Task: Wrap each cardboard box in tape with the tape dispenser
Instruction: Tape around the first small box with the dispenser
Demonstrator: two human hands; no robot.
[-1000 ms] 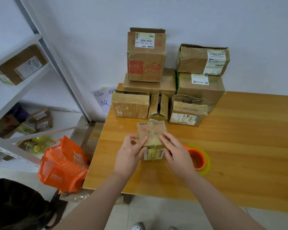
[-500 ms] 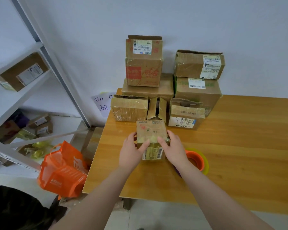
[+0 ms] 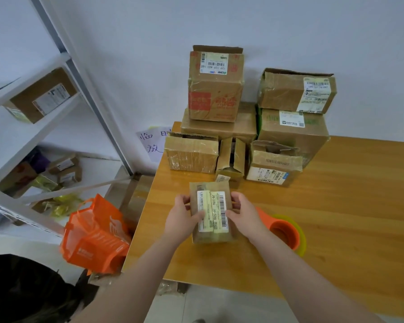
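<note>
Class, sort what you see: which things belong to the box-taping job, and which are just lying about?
Job: small box, held by left hand and right hand; tape dispenser; stack of boxes; table.
Lying about: orange basket; shelf; paper note.

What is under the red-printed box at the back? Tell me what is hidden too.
A wider, flatter cardboard box lies under the red-printed box. The smaller boxes standing in front cover its lower part, so its base is hidden.
</note>
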